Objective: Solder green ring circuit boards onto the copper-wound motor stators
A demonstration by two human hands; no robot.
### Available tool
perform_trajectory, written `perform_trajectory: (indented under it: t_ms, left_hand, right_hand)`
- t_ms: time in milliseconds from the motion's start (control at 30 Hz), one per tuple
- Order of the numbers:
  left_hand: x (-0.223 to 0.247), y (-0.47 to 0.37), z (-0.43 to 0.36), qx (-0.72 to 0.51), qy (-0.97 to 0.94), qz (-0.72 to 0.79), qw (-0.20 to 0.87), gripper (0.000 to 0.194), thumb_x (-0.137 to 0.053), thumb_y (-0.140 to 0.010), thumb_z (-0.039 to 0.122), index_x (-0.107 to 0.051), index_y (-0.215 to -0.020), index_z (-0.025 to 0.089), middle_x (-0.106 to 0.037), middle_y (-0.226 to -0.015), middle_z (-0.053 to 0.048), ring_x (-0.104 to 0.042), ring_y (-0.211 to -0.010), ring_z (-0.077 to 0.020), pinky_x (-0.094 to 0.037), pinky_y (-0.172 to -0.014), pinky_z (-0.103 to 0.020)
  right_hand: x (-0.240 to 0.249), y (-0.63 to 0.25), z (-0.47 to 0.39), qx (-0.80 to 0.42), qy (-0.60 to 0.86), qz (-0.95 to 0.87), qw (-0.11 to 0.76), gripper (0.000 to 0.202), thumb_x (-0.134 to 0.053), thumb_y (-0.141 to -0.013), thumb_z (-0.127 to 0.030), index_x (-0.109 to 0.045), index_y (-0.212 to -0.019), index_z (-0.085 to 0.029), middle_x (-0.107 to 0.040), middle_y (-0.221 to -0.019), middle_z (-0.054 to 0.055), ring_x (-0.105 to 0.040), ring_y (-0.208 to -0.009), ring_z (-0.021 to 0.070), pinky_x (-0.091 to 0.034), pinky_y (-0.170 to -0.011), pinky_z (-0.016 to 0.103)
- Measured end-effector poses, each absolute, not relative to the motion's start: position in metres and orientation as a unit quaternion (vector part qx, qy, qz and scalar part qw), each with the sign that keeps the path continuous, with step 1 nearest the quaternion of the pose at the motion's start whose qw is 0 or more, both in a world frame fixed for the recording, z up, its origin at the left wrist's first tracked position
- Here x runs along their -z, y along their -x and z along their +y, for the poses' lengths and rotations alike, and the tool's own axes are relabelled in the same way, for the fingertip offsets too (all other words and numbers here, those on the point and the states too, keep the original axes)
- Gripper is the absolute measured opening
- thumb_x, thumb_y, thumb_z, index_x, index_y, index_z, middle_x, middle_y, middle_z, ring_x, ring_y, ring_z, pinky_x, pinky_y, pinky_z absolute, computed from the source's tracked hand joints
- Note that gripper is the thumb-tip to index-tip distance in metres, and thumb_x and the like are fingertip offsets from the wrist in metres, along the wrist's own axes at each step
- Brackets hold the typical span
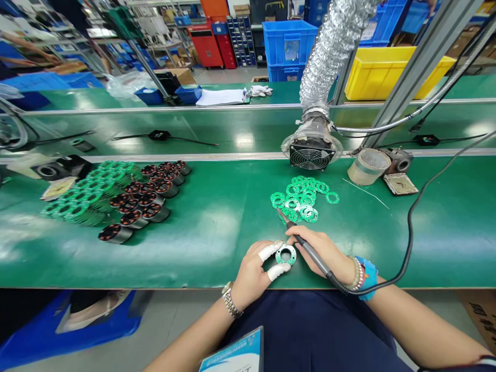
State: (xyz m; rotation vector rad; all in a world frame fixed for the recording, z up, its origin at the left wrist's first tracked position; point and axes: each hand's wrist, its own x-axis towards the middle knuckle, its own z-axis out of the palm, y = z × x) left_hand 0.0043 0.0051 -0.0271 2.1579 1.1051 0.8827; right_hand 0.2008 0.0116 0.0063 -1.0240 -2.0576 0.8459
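My left hand (253, 271), with white finger covers on thumb and forefinger, grips a motor stator (286, 254) topped by a green ring board near the bench's front edge. In my right hand (323, 250) is a soldering iron (310, 250), held like a pen. Its tip points up and left, over the near edge of a loose pile of green ring-shaped circuit boards (304, 194). The iron's tip is apart from the stator. A black cord runs from the iron past my right wrist.
Copper-wound stators (134, 219) stand in rows at left, beside stacked green boards (87, 194). A fume fan (312, 156) on a foil duct hangs beyond the pile. Right of it are a round tub (368, 166), an iron holder (399, 160), a sponge tray (401, 184) and solder wire (366, 192).
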Motion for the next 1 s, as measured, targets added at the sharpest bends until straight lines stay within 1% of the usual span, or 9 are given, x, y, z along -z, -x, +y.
perform_trajectory:
  t_ms: [200, 267, 333, 467, 533, 700, 833, 933, 1000]
  left_hand:
    - [0.008, 0.002, 0.009, -0.28, -0.802, 0.416, 0.323, 0.045, -0.064, -0.076, 0.035, -0.054, -0.117, 0.02, -0.064, -0.105, -0.009, -0.059, -0.095, -0.0232, -0.048, -0.084, -0.04]
    - [-0.003, 0.011, 0.016, -0.234, -0.803, 0.395, 0.379, 0.039, -0.06, -0.079, 0.033, -0.054, -0.116, 0.021, -0.063, -0.108, -0.007, -0.059, -0.097, -0.021, -0.048, -0.086, -0.036]
    - [-0.01, 0.017, 0.022, -0.194, -0.806, 0.382, 0.408, 0.029, -0.053, -0.083, 0.028, -0.056, -0.112, 0.021, -0.065, -0.101, -0.005, -0.061, -0.091, -0.0181, -0.049, -0.083, -0.032]
    - [-0.011, 0.019, 0.03, -0.156, -0.841, 0.392, 0.338, 0.013, -0.052, -0.083, 0.024, -0.064, -0.088, 0.02, -0.066, -0.08, -0.003, -0.06, -0.077, -0.0182, -0.049, -0.072, -0.031]
    - [-0.011, 0.02, 0.033, -0.162, -0.85, 0.399, 0.303, 0.014, -0.053, -0.082, 0.025, -0.064, -0.075, 0.02, -0.064, -0.074, -0.004, -0.058, -0.074, -0.0185, -0.048, -0.069, -0.031]
    - [-0.014, 0.036, 0.039, -0.234, -0.806, 0.461, 0.289, 0.015, -0.054, -0.081, 0.027, -0.063, -0.072, 0.018, -0.064, -0.073, -0.004, -0.058, -0.071, -0.0173, -0.046, -0.067, -0.03]
    - [-0.007, 0.044, 0.031, -0.24, -0.694, 0.561, 0.383, 0.017, -0.059, -0.076, 0.032, -0.065, -0.079, 0.017, -0.068, -0.077, -0.004, -0.061, -0.069, -0.0165, -0.047, -0.065, -0.027]
    - [0.001, 0.032, 0.018, -0.185, -0.65, 0.55, 0.491, 0.021, -0.061, -0.073, 0.034, -0.067, -0.084, 0.016, -0.068, -0.072, -0.002, -0.06, -0.063, -0.0155, -0.047, -0.061, -0.025]
    - [0.003, 0.02, 0.013, -0.206, -0.613, 0.548, 0.531, 0.021, -0.06, -0.074, 0.033, -0.068, -0.084, 0.016, -0.066, -0.068, -0.002, -0.057, -0.059, -0.0133, -0.046, -0.057, -0.023]
  right_hand:
    - [-0.004, -0.196, 0.001, -0.298, 0.41, -0.795, 0.333, 0.03, -0.054, -0.085, -0.018, -0.046, -0.114, -0.022, -0.059, -0.103, 0.006, -0.059, -0.089, 0.0183, -0.049, -0.078, 0.03]
    - [-0.002, -0.195, 0.0, -0.303, 0.412, -0.793, 0.33, 0.029, -0.054, -0.086, -0.019, -0.047, -0.113, -0.022, -0.059, -0.102, 0.006, -0.059, -0.088, 0.0181, -0.049, -0.077, 0.03]
    - [0.0, -0.195, 0.001, -0.308, 0.412, -0.792, 0.328, 0.028, -0.054, -0.086, -0.02, -0.047, -0.113, -0.022, -0.06, -0.1, 0.006, -0.059, -0.086, 0.018, -0.049, -0.077, 0.03]
    - [0.002, -0.196, 0.002, -0.308, 0.421, -0.788, 0.327, 0.028, -0.055, -0.086, -0.021, -0.047, -0.113, -0.023, -0.06, -0.099, 0.005, -0.06, -0.086, 0.018, -0.049, -0.077, 0.029]
    - [0.003, -0.196, 0.001, -0.305, 0.424, -0.787, 0.328, 0.029, -0.057, -0.085, -0.02, -0.047, -0.113, -0.023, -0.06, -0.098, 0.005, -0.06, -0.085, 0.0173, -0.048, -0.077, 0.029]
    - [0.004, -0.195, -0.001, -0.303, 0.423, -0.786, 0.334, 0.03, -0.057, -0.085, -0.018, -0.047, -0.113, -0.022, -0.059, -0.098, 0.005, -0.059, -0.085, 0.0168, -0.048, -0.077, 0.028]
    - [0.003, -0.196, 0.0, -0.301, 0.422, -0.788, 0.333, 0.029, -0.057, -0.085, -0.018, -0.048, -0.113, -0.022, -0.059, -0.099, 0.005, -0.059, -0.084, 0.0167, -0.048, -0.076, 0.027]
    - [0.003, -0.196, 0.0, -0.306, 0.423, -0.787, 0.33, 0.029, -0.057, -0.085, -0.018, -0.048, -0.112, -0.022, -0.059, -0.099, 0.005, -0.059, -0.085, 0.0168, -0.047, -0.076, 0.027]
    - [0.004, -0.196, 0.0, -0.309, 0.428, -0.782, 0.332, 0.03, -0.057, -0.084, -0.018, -0.048, -0.112, -0.022, -0.059, -0.098, 0.004, -0.059, -0.083, 0.0164, -0.047, -0.076, 0.027]
